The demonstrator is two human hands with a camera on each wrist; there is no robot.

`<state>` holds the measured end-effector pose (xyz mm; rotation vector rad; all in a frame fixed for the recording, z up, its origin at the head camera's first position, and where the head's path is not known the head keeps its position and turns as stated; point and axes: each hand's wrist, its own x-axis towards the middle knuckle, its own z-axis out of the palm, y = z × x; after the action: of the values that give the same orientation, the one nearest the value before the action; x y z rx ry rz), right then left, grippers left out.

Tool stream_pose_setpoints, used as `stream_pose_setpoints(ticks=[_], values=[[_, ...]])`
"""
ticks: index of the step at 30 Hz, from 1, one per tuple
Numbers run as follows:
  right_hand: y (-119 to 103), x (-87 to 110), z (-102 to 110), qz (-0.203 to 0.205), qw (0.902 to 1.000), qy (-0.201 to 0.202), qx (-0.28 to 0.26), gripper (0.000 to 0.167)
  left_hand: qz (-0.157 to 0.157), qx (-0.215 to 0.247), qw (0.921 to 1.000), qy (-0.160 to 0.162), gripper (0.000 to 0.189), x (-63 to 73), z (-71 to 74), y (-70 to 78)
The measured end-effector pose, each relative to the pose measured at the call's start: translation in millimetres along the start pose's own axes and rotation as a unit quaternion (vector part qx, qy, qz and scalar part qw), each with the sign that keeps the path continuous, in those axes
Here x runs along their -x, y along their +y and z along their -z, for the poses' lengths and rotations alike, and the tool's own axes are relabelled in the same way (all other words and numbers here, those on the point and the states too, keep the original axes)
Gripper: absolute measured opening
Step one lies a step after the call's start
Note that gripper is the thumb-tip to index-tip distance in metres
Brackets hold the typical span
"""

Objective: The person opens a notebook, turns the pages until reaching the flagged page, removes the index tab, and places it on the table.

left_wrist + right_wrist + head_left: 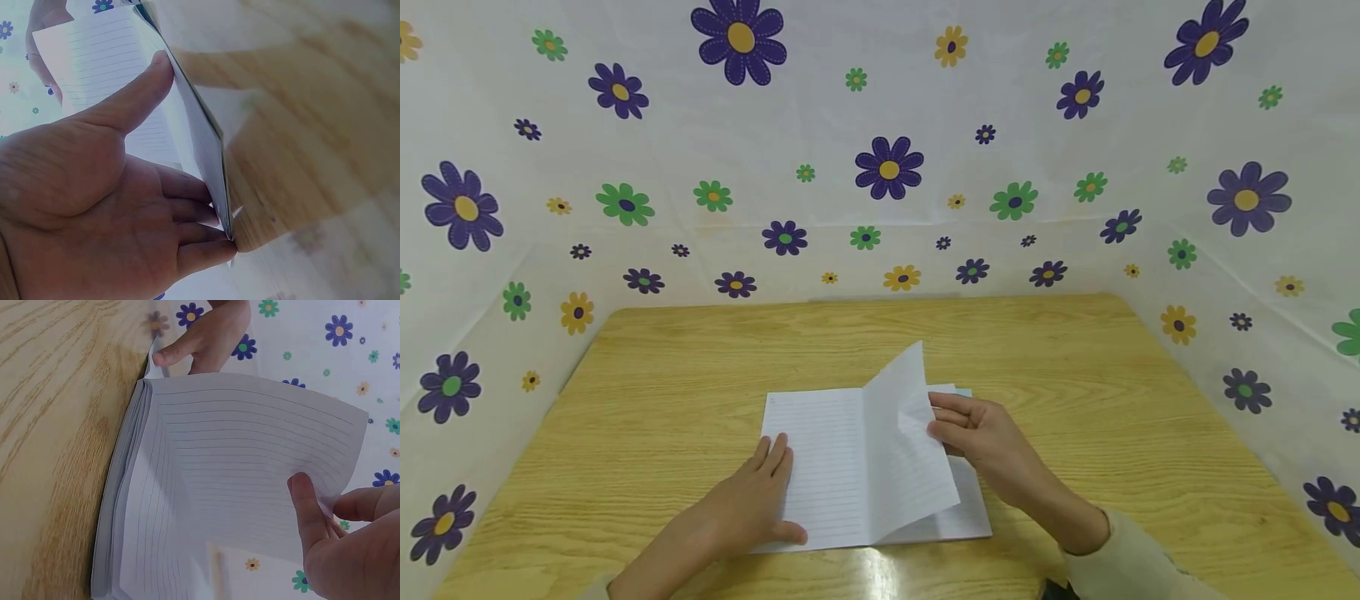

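Observation:
An open notebook [820, 492] with lined white pages lies on the wooden table. One leaf [901, 467] stands raised near the middle, its outer edge pinched between the thumb and fingers of my right hand [988, 442]. In the right wrist view the lined leaf [250, 437] bends towards the right hand [356, 550], and more pages are stacked beneath it. My left hand [748, 507] rests on the left page's outer edge, fingers extended and thumb near the bottom. The left wrist view shows the left hand's palm [94, 200] beside the notebook's edge.
The wooden table [700, 350] extends around the notebook. White cloth [820, 108] printed with purple, green and yellow flowers stands at the back and both sides. A small dark object [1058, 590] shows at the bottom edge by the right sleeve [1123, 558].

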<state>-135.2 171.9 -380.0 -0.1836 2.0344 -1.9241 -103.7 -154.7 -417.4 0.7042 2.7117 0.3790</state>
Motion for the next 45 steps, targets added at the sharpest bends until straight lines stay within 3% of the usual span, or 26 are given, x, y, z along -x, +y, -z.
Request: stream_pose_setpoints(ticks=[16,23,32,45], values=[[5.6,-7.0,-6.4,0.003,0.9991,0.027,-0.033,0.042,0.002,-0.005,1.0000,0.001,0.108,-0.9,-1.7,-0.8],[9.7,-9.2,-8.7,0.016,0.9998,0.007,0.005,0.044,0.001,-0.001,0.9999,0.010,0.108,-0.3,-3.1,-1.5],[9.1,-8.8,-14.7,0.040,0.9991,-0.015,0.002,0.045,0.000,0.009,0.9995,0.029,0.103,3.1,-7.1,-10.5],[11.2,-13.8,-21.9,0.049,0.9981,-0.033,-0.015,0.042,0.027,0.051,0.9982,0.012,0.098,18.0,-1.5,-21.9]])
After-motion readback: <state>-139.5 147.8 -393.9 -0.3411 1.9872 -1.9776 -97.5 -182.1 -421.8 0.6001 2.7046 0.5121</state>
